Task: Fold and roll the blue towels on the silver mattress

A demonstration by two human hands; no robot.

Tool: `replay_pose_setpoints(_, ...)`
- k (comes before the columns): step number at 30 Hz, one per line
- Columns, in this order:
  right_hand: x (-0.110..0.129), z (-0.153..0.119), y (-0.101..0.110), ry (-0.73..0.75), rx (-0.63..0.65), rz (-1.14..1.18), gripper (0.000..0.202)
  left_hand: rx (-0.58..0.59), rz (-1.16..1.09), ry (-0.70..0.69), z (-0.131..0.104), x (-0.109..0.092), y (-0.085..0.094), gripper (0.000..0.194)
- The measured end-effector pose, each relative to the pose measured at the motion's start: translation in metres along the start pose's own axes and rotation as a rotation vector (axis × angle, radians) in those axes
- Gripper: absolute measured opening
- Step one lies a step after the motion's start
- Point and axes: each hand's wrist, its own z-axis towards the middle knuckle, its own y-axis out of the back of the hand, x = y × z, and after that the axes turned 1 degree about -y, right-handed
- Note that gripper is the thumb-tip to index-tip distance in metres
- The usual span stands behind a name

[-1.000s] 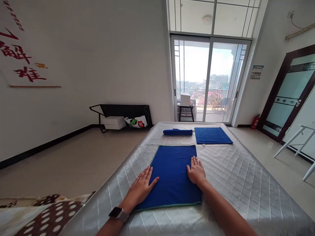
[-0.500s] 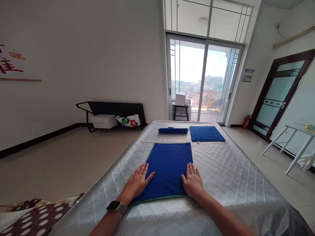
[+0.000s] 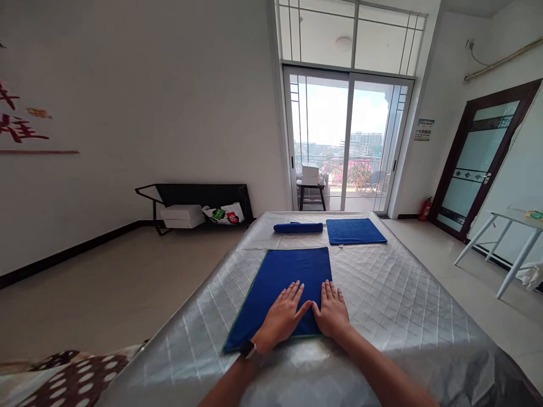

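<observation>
A blue cloth (image 3: 292, 263) with a green edge lies flat on the silver quilted cover (image 3: 382, 294) in front of me. Flat on the cloth's lower middle rests my left hand (image 3: 283, 314), fingers stretched forward and thumb out to the side. My right hand (image 3: 333, 310) lies palm down over the cloth's right edge, its fingers straight. The two thumb tips meet or nearly meet. Neither hand holds anything. Farther off, a rolled blue cloth (image 3: 298, 228) lies beside a second flat blue cloth (image 3: 356, 231).
Brown dotted fabric (image 3: 80, 379) lies at the lower left. Against the left wall stands a black bench-like frame (image 3: 199, 194) with white boxes (image 3: 181, 216). A white-legged table (image 3: 515, 257) is at the right, near a fire extinguisher (image 3: 425, 209). Sliding glass doors (image 3: 322, 124) close the far end.
My left hand has moved right, from the cloth's left edge to its middle, close to my right hand. The right hand has stayed in place. The view has shifted slightly.
</observation>
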Motion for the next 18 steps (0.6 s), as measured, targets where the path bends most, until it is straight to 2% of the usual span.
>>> replay_pose_setpoints(2,-0.001,0.0,-0.001,0.003,-0.002,-0.009,0.069,0.03,-0.042,-0.047,0.008,-0.022,-0.002,0.07)
replay_pose_setpoints(5,-0.001,0.001,-0.002,0.004,0.0,-0.012,0.069,0.094,-0.06,-0.04,0.008,-0.026,-0.002,0.068)
replay_pose_setpoints(9,-0.001,0.001,-0.002,0.001,-0.005,0.001,0.071,0.179,-0.041,0.048,-0.014,0.003,0.008,0.073)
replay_pose_setpoints(15,0.002,-0.001,0.002,0.003,-0.015,0.015,0.072,0.277,-0.001,0.266,-0.068,0.062,0.026,0.09)
replay_pose_setpoints(18,0.003,-0.003,0.007,0.018,-0.012,0.007,0.071,0.282,0.0,0.317,-0.084,0.075,0.024,0.089)
